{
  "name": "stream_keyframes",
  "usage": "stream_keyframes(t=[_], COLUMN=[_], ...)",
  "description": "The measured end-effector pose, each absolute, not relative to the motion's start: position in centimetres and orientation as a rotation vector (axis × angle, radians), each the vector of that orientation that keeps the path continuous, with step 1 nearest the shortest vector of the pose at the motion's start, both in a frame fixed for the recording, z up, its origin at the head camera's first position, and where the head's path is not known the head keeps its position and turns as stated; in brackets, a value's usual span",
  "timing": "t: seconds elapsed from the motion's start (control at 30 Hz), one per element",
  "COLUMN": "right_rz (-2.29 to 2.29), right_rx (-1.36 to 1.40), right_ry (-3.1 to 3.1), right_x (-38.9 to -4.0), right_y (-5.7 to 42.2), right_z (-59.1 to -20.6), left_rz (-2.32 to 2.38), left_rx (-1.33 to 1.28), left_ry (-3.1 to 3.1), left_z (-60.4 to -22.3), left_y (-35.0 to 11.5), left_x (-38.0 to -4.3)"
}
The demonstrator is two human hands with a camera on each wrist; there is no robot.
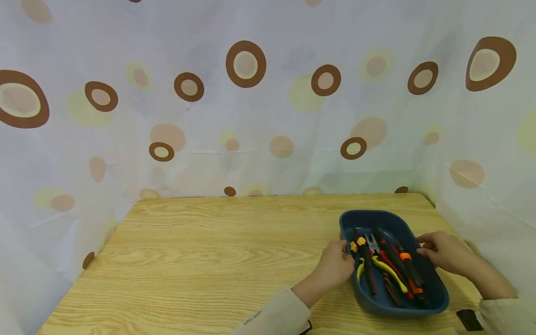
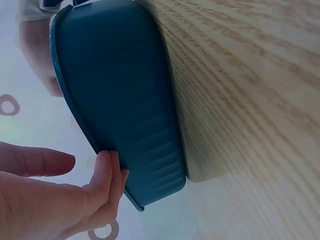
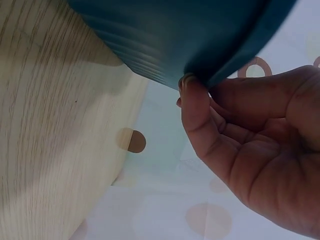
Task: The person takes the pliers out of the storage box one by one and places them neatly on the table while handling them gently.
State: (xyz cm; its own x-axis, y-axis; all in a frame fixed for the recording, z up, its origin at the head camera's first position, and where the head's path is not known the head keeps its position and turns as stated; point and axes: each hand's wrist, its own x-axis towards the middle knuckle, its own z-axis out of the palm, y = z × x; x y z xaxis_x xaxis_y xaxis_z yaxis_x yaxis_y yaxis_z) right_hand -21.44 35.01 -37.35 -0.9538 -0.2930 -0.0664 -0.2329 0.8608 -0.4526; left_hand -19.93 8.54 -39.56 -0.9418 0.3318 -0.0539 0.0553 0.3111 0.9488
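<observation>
A dark blue plastic bin (image 1: pixel 377 307) is at the right side of the wooden table, several hand tools lying inside. Among them are pliers (image 1: pixel 372 243) with silver jaws and yellow-and-red handles, and tools with black-and-orange handles (image 1: pixel 412 270). On the bin's left side, my left hand (image 1: pixel 335 265) touches the outer wall below the rim; in the left wrist view its fingers (image 2: pixel 107 175) are nearly straight and the thumb stands apart. My right hand (image 1: pixel 448 253) pinches the right rim between thumb and fingers, as the right wrist view shows (image 3: pixel 250 135).
The wood-grain table (image 1: pixel 188 260) stretches away to the left of the bin. A white curtain (image 1: pixel 268 111) with brown and beige ovals hangs behind the table and along both sides, close to my right hand.
</observation>
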Motion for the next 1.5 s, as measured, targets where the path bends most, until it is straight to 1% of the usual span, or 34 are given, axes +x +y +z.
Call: stream_keyframes(t=[0.23, 0.57, 0.83, 1.5], right_rz=[-0.711, -0.726, -0.754, -0.833], right_rx=[-0.429, -0.455, -0.490, -0.513], right_ry=[2.885, 2.886, 2.879, 2.837], right_x=[-21.5, -21.6, -21.6, -22.0], right_y=[34.4, 33.2, 32.1, 30.1], right_z=[-37.3, -37.3, -37.3, -37.4], left_rz=[1.665, 1.664, 1.586, 1.549], left_rx=[0.417, 0.355, 0.352, 0.341], left_ry=[2.385, 2.394, 2.512, 2.547], left_z=[-39.4, -39.3, -38.6, -38.4], left_y=[7.9, 7.1, 6.3, 4.6], left_x=[-20.0, -19.6, -19.3, -19.1])
